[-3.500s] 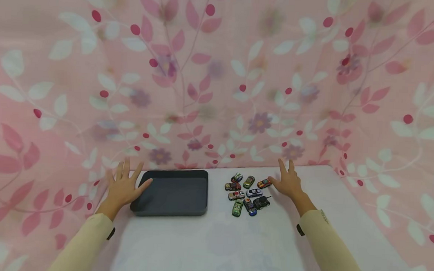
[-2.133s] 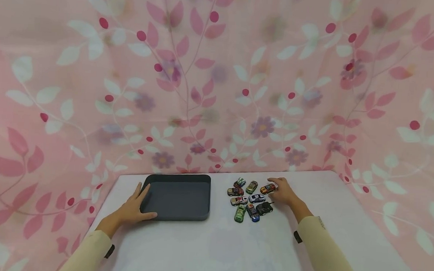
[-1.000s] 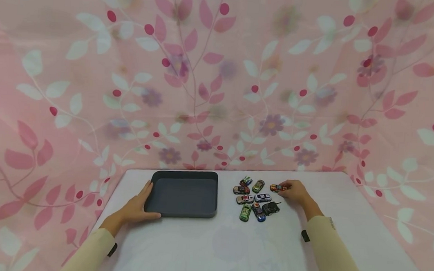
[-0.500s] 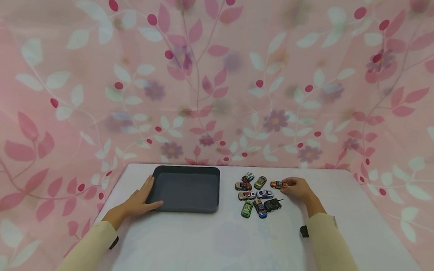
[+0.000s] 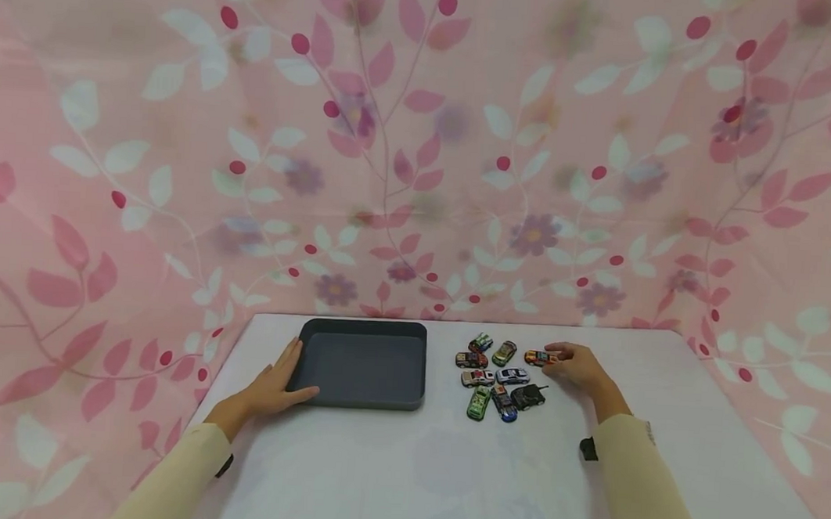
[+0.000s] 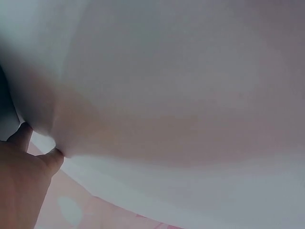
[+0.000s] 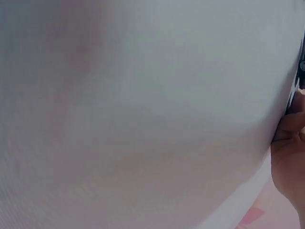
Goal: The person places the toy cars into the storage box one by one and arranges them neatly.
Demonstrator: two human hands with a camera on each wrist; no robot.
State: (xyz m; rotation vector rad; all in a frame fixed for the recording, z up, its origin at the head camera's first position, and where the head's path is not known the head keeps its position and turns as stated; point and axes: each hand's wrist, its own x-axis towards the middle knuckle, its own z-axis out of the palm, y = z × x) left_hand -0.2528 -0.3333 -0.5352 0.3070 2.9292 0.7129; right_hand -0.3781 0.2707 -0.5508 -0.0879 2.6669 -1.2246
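Note:
A dark grey rectangular tray (image 5: 363, 370) lies at the left on the white-covered table. My left hand (image 5: 271, 385) rests along its left side, fingers straight, the thumb at the front left corner. Right of the tray sits a cluster of small toy cars. At its right edge, my right hand (image 5: 581, 368) pinches the rear of an orange toy car (image 5: 537, 358) between thumb and fingers. The left wrist view catches part of the left hand (image 6: 24, 176) at its lower left. In the right wrist view, the right hand (image 7: 288, 157) shows only at the edge.
Close by the orange car are a green-gold car (image 5: 505, 353), a white-and-blue car (image 5: 511, 376) and a black toy tank (image 5: 527, 395). A green car (image 5: 478, 402) stands nearest the front. A pink floral cloth (image 5: 420, 173) hangs behind the table (image 5: 418, 479).
My left hand has come down from above the tray's left corner to its side. The spread right hand has closed on the orange car, which has turned slightly and shifted a little right.

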